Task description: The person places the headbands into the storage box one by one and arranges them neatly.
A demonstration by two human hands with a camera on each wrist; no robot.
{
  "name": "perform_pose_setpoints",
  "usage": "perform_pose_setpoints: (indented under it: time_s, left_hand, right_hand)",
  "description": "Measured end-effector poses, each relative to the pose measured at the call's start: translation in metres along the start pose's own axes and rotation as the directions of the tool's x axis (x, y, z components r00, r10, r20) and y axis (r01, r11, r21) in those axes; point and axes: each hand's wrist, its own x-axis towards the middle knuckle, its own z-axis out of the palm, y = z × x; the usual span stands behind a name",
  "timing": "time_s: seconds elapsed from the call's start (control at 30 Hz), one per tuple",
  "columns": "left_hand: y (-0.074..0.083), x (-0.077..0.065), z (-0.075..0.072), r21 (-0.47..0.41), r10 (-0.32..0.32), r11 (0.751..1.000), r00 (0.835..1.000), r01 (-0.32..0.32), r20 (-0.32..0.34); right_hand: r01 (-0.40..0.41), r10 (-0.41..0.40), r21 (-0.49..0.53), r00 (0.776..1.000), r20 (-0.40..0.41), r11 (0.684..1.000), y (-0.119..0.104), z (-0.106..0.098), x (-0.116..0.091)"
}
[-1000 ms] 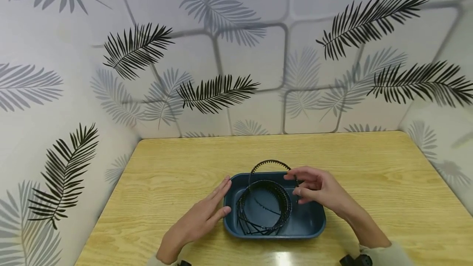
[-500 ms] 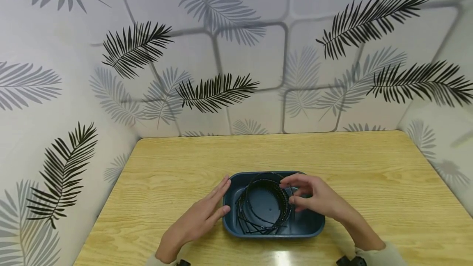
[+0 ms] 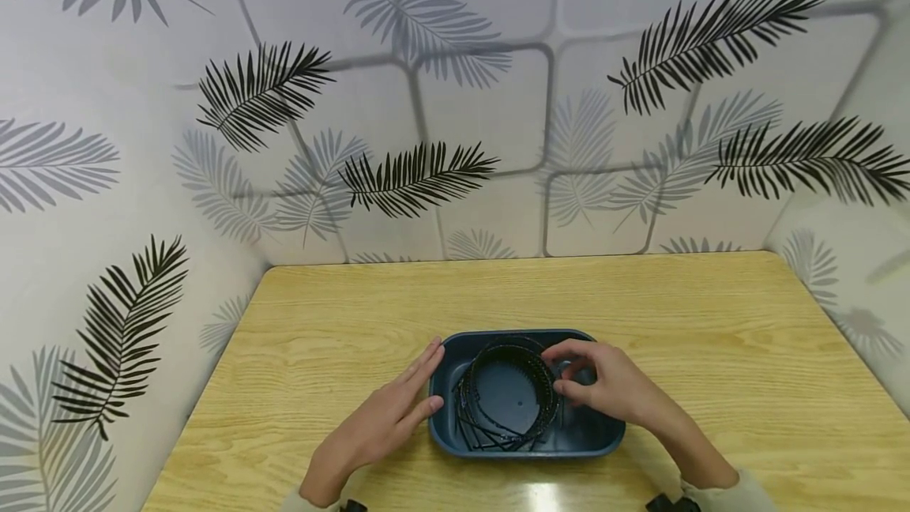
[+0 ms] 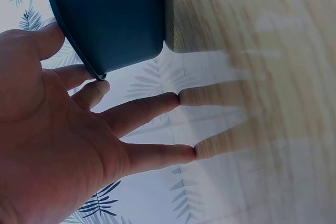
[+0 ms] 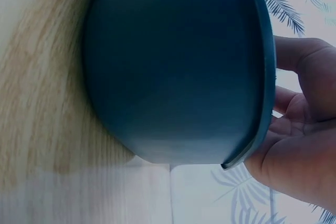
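Note:
Several black toothed headbands [image 3: 546, 409] lie stacked in a dark blue tray [image 3: 593, 449], toward its left side, their thin ends sprawled at the near side. My right hand [image 3: 600, 378] reaches over the tray's right part, thumb and fingertips curled at the right side of the topmost headband. My left hand [image 3: 387, 417] rests with extended fingers against the tray's left end. In the left wrist view, the left hand [image 4: 73, 124] has its thumb and some fingers at the tray's rim and two fingers down on the table. The right wrist view shows mostly the tray's outer wall [image 5: 173, 72], hiding the right fingertips.
The tray stands on a light wood-grain table [image 3: 341, 314] near its front. A wall [image 3: 490, 117] printed with grey and black feather-like leaves rises behind the table and on both sides.
The right hand has lowered a headband from above the tray's far rim down onto the stack, shifting slightly left. The left hand has stayed at the tray's left end.

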Motion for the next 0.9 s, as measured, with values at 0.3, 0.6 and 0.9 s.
perform_pose_setpoints:
  time_s: [0.3,0.6,0.9]
  left_hand:
    - [0.0002,0.0005,-0.0001,-0.005,-0.006,1.000,1.000,0.006,0.006]
    - [0.0010,0.0001,-0.0004,-0.018,-0.011,1.000,1.000,0.012,0.012]
    - [0.0011,-0.0010,0.0002,-0.022,-0.020,1.000,1.000,0.020,0.013]
  right_hand:
    - [0.036,-0.052,-0.294,0.998,-0.047,0.955,-0.0035,-0.0044,-0.0031]
    - [0.046,-0.053,-0.278,0.998,-0.020,0.959,-0.0046,-0.0064,-0.0042]
    - [0.048,-0.070,-0.235,0.993,-0.090,0.971,-0.0003,-0.0048,-0.0062]
